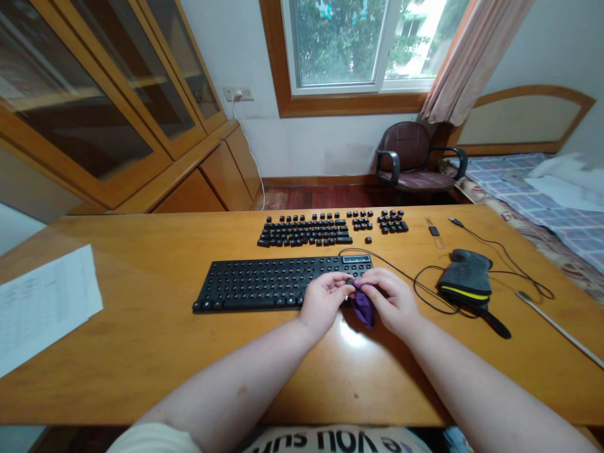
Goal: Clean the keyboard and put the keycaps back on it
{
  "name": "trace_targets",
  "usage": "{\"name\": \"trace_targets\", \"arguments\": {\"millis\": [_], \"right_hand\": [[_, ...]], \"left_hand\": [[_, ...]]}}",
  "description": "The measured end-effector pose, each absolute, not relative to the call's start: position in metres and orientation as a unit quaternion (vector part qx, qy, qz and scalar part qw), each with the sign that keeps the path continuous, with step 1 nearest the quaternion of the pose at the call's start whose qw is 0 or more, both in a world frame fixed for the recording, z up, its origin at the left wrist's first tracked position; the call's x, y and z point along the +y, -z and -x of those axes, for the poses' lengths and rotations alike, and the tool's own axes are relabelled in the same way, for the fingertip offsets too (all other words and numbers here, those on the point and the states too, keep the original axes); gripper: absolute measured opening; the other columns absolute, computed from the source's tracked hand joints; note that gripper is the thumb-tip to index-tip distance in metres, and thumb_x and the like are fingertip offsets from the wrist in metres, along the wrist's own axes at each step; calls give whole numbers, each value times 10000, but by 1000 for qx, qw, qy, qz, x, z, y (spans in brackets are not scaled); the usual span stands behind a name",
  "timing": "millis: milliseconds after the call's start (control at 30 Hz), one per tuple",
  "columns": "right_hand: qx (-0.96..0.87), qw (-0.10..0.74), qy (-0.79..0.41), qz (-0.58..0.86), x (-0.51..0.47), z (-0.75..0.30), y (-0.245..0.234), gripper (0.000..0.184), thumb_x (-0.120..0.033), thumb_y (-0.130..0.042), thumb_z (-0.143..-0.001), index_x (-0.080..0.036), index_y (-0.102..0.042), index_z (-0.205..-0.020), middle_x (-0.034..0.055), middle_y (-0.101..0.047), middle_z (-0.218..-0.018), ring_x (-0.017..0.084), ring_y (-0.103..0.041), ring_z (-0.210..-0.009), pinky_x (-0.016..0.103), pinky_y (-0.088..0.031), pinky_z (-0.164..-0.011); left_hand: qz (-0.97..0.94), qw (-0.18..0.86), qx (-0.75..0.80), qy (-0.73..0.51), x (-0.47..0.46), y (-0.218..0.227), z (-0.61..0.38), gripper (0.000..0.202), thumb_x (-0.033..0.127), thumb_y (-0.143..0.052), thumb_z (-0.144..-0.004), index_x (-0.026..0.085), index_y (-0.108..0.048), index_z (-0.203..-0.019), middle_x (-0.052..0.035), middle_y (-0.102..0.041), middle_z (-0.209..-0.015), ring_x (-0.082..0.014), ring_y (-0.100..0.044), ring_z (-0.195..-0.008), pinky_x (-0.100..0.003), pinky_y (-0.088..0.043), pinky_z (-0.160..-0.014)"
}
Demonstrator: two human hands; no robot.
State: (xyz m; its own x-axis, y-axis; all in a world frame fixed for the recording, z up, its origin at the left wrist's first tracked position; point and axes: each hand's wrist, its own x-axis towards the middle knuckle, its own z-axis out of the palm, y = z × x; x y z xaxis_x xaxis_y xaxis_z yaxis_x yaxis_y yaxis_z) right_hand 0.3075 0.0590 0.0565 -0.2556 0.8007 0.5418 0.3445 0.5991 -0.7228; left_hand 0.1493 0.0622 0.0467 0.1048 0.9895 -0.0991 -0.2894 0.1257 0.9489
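Observation:
My left hand [323, 301] and my right hand [391, 299] meet over the right end of a black keyboard base [264, 284] with its keycaps off. Between them is a purple cloth [364, 307], gripped by my right hand. My left hand's fingers are pinched on a small dark piece, probably a keycap [350, 283], pressed into the cloth. Farther back, the removed black keycaps [306, 230] lie laid out in rows in keyboard order, with smaller groups [391, 221] to the right.
A grey and yellow brush-like tool [466, 280] and the keyboard's black cable [425, 286] lie to the right. A thin white stick [557, 327] lies near the right edge. Paper sheets [42, 305] rest at the left. A chair [413, 160] and bed stand behind the wooden desk [155, 333].

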Motion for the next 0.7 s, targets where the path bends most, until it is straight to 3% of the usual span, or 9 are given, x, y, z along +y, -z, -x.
{"name": "trace_targets", "arguments": {"millis": [200, 433, 700], "right_hand": [[-780, 458, -223, 362, 57, -309, -56, 269, -173, -526, -839, -269, -670, -1045, 65, -620, -940, 182, -598, -872, 344, -511, -773], [-771, 463, -248, 359, 60, -311, -59, 209, -184, -532, -842, -257, -699, -944, 63, -633, -892, 178, -608, -838, 335, -520, -748], [-732, 494, -255, 395, 62, -313, -57, 170, -231, -569, -823, -258, -717, -903, 62, -639, -874, 190, -613, -829, 349, -518, -756]], "left_hand": [[-398, 650, 415, -496, 58, -45, -151, 243, 233, -768, -563, 127, -617, -720, -5, -656, -616, -119, -618, -571, -266, -526, -627], [-360, 669, 414, -502, 58, -45, -153, 242, 265, -764, -582, 126, -634, -732, -8, -670, -618, -118, -623, -568, -267, -533, -627], [-398, 651, 398, -509, 57, -46, -152, 269, 255, -760, -606, 133, -654, -822, -42, -701, -765, -148, -658, -707, -304, -539, -740]]}}
